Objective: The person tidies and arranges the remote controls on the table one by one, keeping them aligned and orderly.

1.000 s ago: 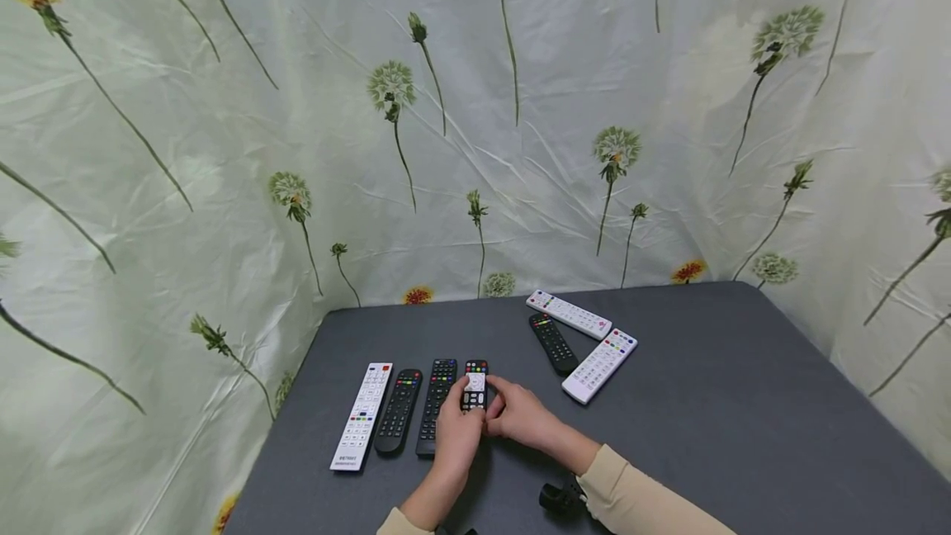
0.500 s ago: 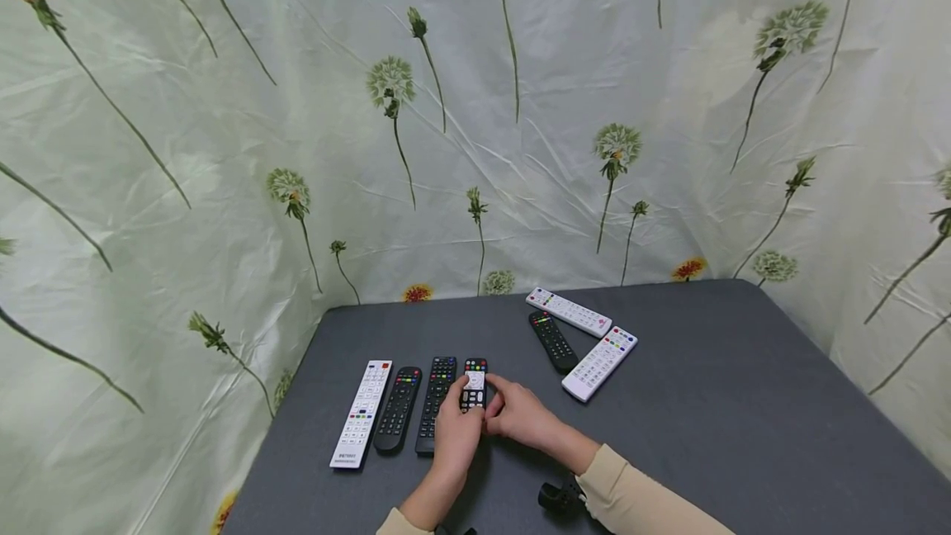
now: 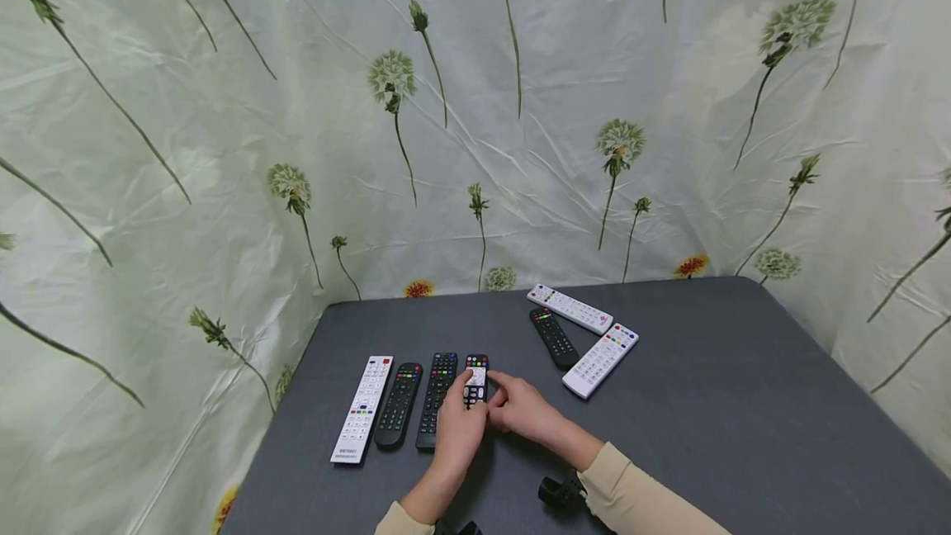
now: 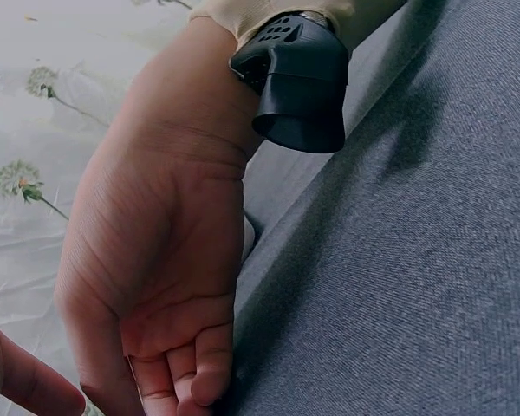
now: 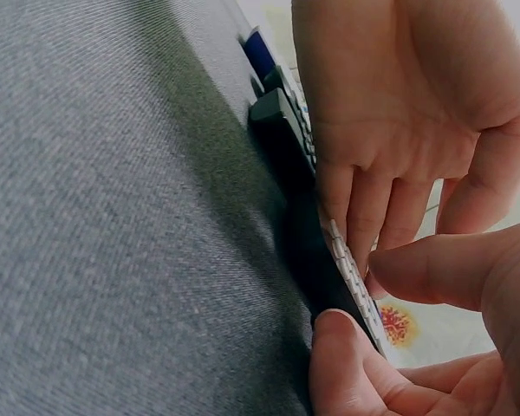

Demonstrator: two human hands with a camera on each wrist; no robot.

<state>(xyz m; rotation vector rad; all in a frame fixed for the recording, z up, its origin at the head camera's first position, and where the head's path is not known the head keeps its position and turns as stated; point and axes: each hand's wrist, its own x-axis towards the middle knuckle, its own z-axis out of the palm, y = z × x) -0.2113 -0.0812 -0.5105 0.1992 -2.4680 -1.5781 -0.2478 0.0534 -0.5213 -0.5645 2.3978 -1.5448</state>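
Observation:
A black remote control with a white button panel (image 3: 476,376) lies at the right end of a row in the head view. My left hand (image 3: 459,428) holds it from the left and near end, a fingertip on its face. My right hand (image 3: 526,413) holds its right side, finger and thumb at that edge. In the right wrist view, the left hand (image 5: 394,130) reaches over the remote's keys, and a fingertip (image 5: 336,336) of the right hand presses close to its side. The left wrist view has the left hand (image 4: 173,234) with bent fingers; the remote is out of sight there.
To the left lie two black remotes, one inner (image 3: 437,403) and one rounded (image 3: 399,407), and a long white remote (image 3: 361,411). Farther right, a black remote (image 3: 553,338) and two white ones, one back (image 3: 570,309) and one front (image 3: 600,360), sit on the grey table (image 3: 713,403).
Both hands stay at the same remote with barely any motion. The right hand's fingers shift slightly at its edge, and the head view tilts a little.

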